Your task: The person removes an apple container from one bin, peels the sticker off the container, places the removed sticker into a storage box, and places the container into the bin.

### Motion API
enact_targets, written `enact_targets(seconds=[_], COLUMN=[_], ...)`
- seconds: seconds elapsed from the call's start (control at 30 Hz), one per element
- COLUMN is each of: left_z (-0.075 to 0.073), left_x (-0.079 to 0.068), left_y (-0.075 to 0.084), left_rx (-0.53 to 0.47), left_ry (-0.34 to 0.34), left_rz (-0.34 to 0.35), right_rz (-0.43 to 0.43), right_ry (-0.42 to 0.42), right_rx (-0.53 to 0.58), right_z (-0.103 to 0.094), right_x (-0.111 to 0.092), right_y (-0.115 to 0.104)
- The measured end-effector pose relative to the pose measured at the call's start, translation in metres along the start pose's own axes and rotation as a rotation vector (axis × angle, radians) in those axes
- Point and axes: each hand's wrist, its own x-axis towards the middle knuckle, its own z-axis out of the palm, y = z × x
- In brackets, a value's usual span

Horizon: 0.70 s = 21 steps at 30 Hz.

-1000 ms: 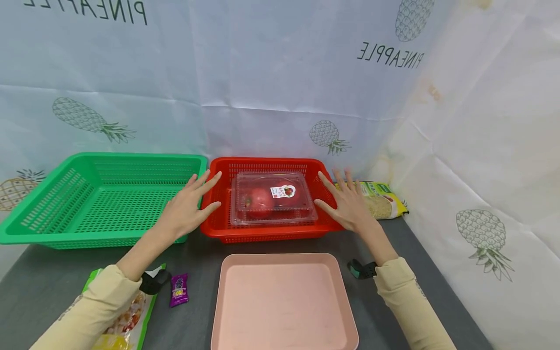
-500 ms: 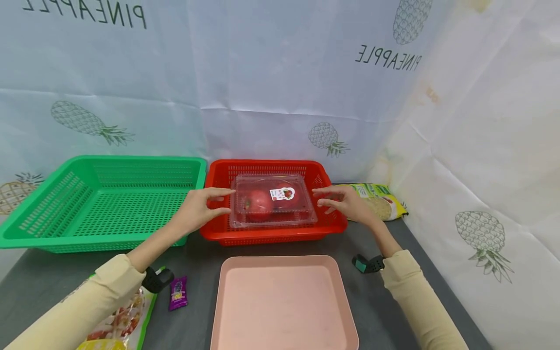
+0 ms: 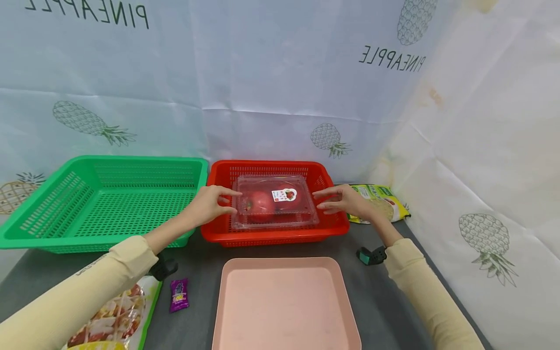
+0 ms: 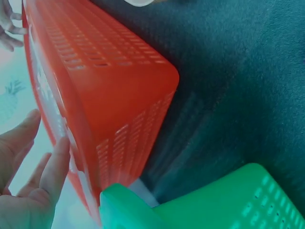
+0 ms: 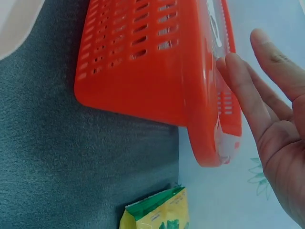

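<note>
A clear plastic box with a red tomato showing through its lid lies inside the red basket. A white label is stuck on top. My left hand is over the basket's left side, its fingertips right at the box's left edge. Over the basket's right side, my right hand has its fingertips close to the box's right edge. Both wrist views show fairly straight fingers above the red rim, with the left hand and right hand holding nothing.
A green basket stands left of the red one. In front lies a pink tray. A purple packet and a larger food bag lie at left; a yellow bag leans by the right corner.
Both hands, earlier spread wide above the basket's sides, have come down and inward to the box's two edges with fingers drawn together. The box has stayed in the basket.
</note>
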Motion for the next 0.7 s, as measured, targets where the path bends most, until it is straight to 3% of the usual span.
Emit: enact_targets(seconds=[0.33,0.53,0.7], left_z=[0.004,0.005,0.004], left_x=[0.018,0.024,0.026], left_y=[-0.009,-0.01,-0.008], left_rx=[-0.027,-0.071,-0.015], left_ry=[-0.045,-0.051,-0.068], left_rz=[-0.074,-0.073,-0.079], right_rz=[0.039,0.045,0.067], right_ry=[-0.023,-0.014,-0.018], right_rx=[-0.061,-0.137,-0.124], right_z=[-0.006,-0.005,-0.002], right_x=[0.01,0.018,0.026], right_y=[0.006,0.003,0.002])
